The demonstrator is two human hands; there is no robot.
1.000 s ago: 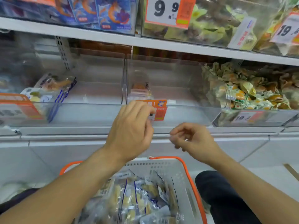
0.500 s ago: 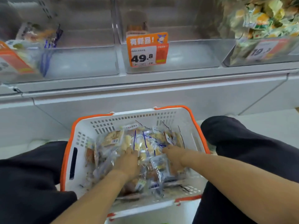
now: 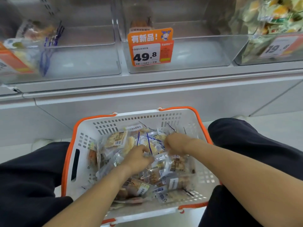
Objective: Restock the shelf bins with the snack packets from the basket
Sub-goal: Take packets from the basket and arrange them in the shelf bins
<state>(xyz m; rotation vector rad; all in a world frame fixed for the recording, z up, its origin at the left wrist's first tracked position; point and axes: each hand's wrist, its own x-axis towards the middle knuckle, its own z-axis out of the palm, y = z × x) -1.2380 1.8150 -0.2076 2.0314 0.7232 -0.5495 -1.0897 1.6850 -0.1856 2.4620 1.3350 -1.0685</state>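
A: Where are the snack packets (image 3: 147, 163)?
B: They lie piled in the white basket (image 3: 85, 136), which stands on the floor between the person's knees.
A: And the hands?
B: The left hand (image 3: 139, 157) and the right hand (image 3: 176, 144) are both in the pile, fingers curled around packets.
A: The shelf?
B: The middle bin (image 3: 188, 53), with the orange 49.8 tag (image 3: 150, 47), has one packet at its back.

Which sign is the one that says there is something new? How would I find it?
Look at the row of clear shelf bins above the white basket. On the front of the middle bin hangs an orange price tag reading 49.8. Unlike the tags on its neighbours, it has a little cartoon figure at its top corner.
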